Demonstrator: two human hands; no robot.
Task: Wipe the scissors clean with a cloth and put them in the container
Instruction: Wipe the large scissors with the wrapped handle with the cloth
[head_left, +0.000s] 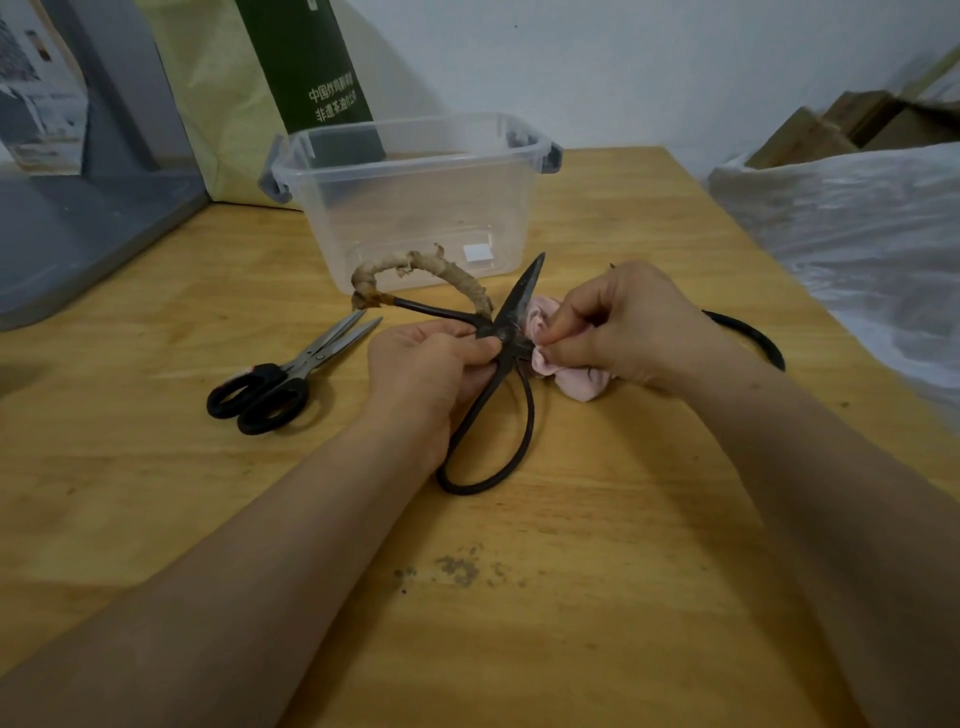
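There is one view, taken from the person's head, above the near edge of the worktop (597, 597) and facing forward and down. It is close: the left hand (426, 364) and the right hand (623, 322) come in from the two bottom corners and meet at the dark scissors (519, 296) and the pink cloth (582, 382) — a little above the middle of the frame. The wide lens bends straight lines near the edges. At the far side the view reaches the clear container (415, 197) and the wall (623, 62) behind it. It takes in a grey panel (78, 234) at the far left and a plastic sheet (857, 234) at the right.
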